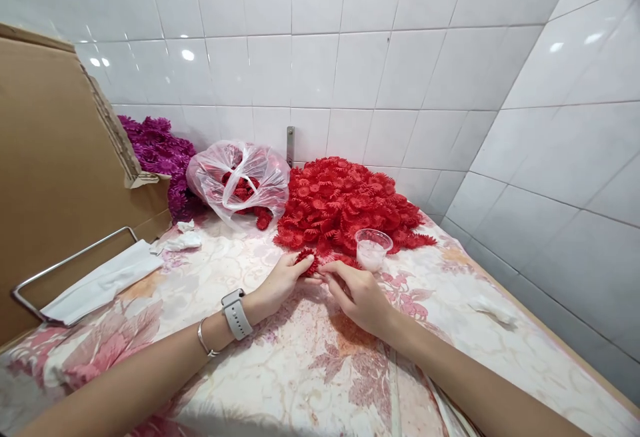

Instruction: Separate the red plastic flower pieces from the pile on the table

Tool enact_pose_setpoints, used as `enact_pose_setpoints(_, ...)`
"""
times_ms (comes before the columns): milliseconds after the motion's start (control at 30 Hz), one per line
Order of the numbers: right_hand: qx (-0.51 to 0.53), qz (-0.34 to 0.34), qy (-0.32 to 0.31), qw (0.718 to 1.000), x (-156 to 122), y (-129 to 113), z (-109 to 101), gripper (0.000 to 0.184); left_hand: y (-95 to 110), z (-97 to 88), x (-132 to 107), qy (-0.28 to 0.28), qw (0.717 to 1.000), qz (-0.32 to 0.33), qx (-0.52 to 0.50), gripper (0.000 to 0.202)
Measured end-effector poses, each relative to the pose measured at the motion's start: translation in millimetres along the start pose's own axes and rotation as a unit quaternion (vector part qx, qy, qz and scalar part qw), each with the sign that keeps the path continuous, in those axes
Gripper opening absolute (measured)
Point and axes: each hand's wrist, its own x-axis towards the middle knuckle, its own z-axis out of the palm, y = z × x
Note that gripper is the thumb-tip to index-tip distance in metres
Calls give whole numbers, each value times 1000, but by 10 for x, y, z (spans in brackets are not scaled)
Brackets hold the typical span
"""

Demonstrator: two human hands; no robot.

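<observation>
A dark red artificial flower [307, 262] with a fringed edge is held between the thumb and fingers of my left hand [284, 282]. Right beside it, my right hand [361, 292] has its thumb and fingertips pinched together. Whatever those fingertips hold, if anything, is too small to make out. Just beyond both hands rises a big heap of red artificial flowers [345, 200]. A see-through plastic cup [373, 250] with whitish contents stands at the front of the heap, past my right hand.
A tied plastic bag [205, 170] with red flowers inside sits left of the heap, with purple flowers [155, 140] behind. On the left stand a cardboard box [55, 157] and a metal wire frame with white paper [107, 284]. A floral tablecloth [280, 384] covers the table; tiled walls enclose it.
</observation>
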Motion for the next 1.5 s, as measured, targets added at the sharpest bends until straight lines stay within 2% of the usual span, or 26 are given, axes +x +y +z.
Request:
enact_pose_setpoints(233, 55, 75, 51, 994, 14, -17, -13, 12, 30, 19, -39, -35, 997, -45, 47, 33)
enact_pose_setpoints(467, 136, 115, 2, 984, 19, -66, 13, 10, 15, -4, -42, -34, 994, -70, 82, 40)
enact_pose_setpoints(633, 176, 133, -13, 975, 19, -91, 3, 10, -3, -1, -49, -60, 993, -80, 71, 39)
enact_pose_setpoints(800, 219, 247, 75, 941, 29, -89, -19, 18, -6, 78, -64, -99, 991, -92, -16, 38)
enact_pose_setpoints(867, 228, 272, 99, 930, 23, -97, -7, 20, -8, 101, -53, -105, 990, -88, -34, 35)
enact_pose_setpoints(1033, 246, 274, 118, 922, -11, -133, 36, 21, -26, 123, -23, -94, 993, -65, -13, 32)
enact_pose_setpoints(1300, 234, 307, 137, 912, -35, -124, 48, 22, -36, 193, -66, -94, 988, -103, -73, 33)
enact_pose_setpoints(1500, 195, 297, 142, 924, -53, -89, 60, 21, 26, 204, -78, -85, 988, -91, -91, 29)
